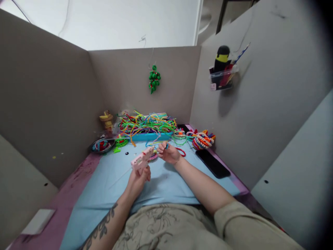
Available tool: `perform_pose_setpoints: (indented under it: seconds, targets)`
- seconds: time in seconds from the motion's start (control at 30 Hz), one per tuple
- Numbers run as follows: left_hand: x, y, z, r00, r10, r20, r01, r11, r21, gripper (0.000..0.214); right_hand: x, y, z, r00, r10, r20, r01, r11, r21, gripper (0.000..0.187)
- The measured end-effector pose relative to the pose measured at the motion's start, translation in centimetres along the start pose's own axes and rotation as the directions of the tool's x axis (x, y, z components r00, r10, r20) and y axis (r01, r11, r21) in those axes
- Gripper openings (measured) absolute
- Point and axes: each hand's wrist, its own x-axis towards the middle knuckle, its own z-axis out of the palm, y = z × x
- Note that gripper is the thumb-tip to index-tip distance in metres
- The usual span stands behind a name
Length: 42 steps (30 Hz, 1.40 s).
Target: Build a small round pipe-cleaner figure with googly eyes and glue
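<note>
My left hand (pixel 139 178) is closed around the grip of a pink glue gun (pixel 142 159), whose nozzle points toward my right hand. My right hand (pixel 168 152) pinches a small blue pipe-cleaner piece (pixel 166 146) just above the light blue mat (pixel 109 184). A small round striped craft piece (pixel 153 157) lies between the two hands, at the gun's tip. A red loop (pixel 182 151) lies beside my right wrist.
A blue tray (pixel 145 136) piled with coloured pipe cleaners stands at the back. A dark bowl (pixel 102 145) is at the left, finished colourful figures (pixel 203 139) at the right. A black phone (pixel 212 163) lies on the mat's right edge. Grey partition walls enclose the desk.
</note>
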Motion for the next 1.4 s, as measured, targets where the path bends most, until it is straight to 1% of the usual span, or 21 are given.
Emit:
perform_pose_setpoints:
  seconds: [0.07,0.13,0.23,0.3,0.4,0.5,0.6,0.67,0.8,0.93,1.17,1.4]
  targets:
    - [-0.2,-0.5,0.1,0.992,0.079,0.103,-0.082,0.996,0.025,0.052,0.0,0.2,0.1,0.998,0.014,0.06,-0.017,0.999,0.05,0.036]
    - [-0.4,-0.8,0.0,0.977,0.135,0.163,-0.145,0.988,0.047,0.055,-0.1,0.3,0.2,0.991,0.038,0.132,-0.049,0.995,0.082,0.036]
    - [-0.7,-1.2,0.0,0.957,0.154,0.244,-0.192,0.971,0.141,0.053,-0.2,0.6,0.4,0.979,0.072,0.192,-0.089,0.993,0.082,0.035]
    - [-0.8,-1.5,0.0,0.948,0.169,0.269,-0.231,0.948,0.217,0.05,-0.3,0.8,0.6,0.974,0.084,0.208,-0.101,0.992,0.075,0.034]
    - [-0.9,-2.0,0.0,0.945,0.204,0.254,-0.268,0.93,0.25,0.048,-0.4,1.1,0.8,0.973,0.088,0.215,-0.106,0.992,0.073,0.033]
    - [-0.9,-2.5,0.0,0.951,0.198,0.236,-0.249,0.946,0.208,0.048,-0.4,1.1,0.9,0.971,0.099,0.217,-0.116,0.991,0.065,0.034]
    - [-0.8,-2.4,0.1,0.951,0.181,0.25,-0.234,0.95,0.204,0.051,-0.5,0.9,1.0,0.97,0.121,0.21,-0.131,0.991,0.036,0.036]
    - [-0.8,-2.1,0.1,0.946,0.185,0.266,-0.249,0.941,0.23,0.053,-0.5,0.8,1.1,0.971,0.125,0.206,-0.132,0.991,0.022,0.037]
    - [-0.7,-1.8,0.0,0.937,0.208,0.281,-0.288,0.914,0.284,0.056,-0.5,0.8,1.2,0.965,0.104,0.24,-0.114,0.993,0.028,0.036]
    - [-0.8,-1.9,-0.1,0.937,0.194,0.29,-0.28,0.913,0.295,0.054,-0.5,0.8,1.3,0.96,0.094,0.264,-0.111,0.992,0.05,0.032]
    - [-0.9,-1.7,-0.1,0.928,0.208,0.31,-0.294,0.918,0.265,0.051,-0.5,0.7,1.6,0.962,0.092,0.257,-0.11,0.993,0.053,0.031]
    - [-0.8,-2.4,-0.2,0.925,0.21,0.318,-0.304,0.909,0.285,0.046,-0.4,0.6,1.5,0.967,0.06,0.247,-0.077,0.995,0.061,0.034]
